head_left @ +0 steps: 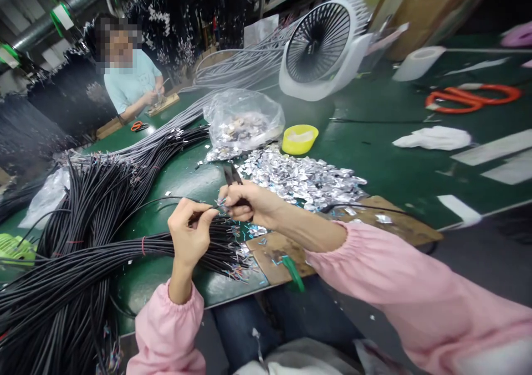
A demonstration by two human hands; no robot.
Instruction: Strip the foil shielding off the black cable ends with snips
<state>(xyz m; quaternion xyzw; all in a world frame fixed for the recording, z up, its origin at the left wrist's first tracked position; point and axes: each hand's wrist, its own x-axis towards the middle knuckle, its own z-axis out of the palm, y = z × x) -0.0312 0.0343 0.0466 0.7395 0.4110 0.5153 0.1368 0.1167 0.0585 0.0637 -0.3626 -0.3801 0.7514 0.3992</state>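
Observation:
My left hand [189,234] is closed, pinching the end of one thin black cable [166,200] that arcs away to the left. My right hand [245,200] is closed round dark small scissors or snips [230,174], tips at the cable's stripped end between the two hands. Under my hands lies a thick bundle of black cables [103,253] with bared coloured wire ends. Behind my right hand spreads a heap of silver foil scraps [303,178]. A brown board [399,225] lies under my right forearm.
On the green table [374,159] stand a white fan [322,45], a yellow bowl [299,138], a clear bag of scraps [243,123], orange scissors [471,98], a white cloth [434,138], a tape roll [418,62]. Grey cables [233,70] run back. Another person [131,78] works far left.

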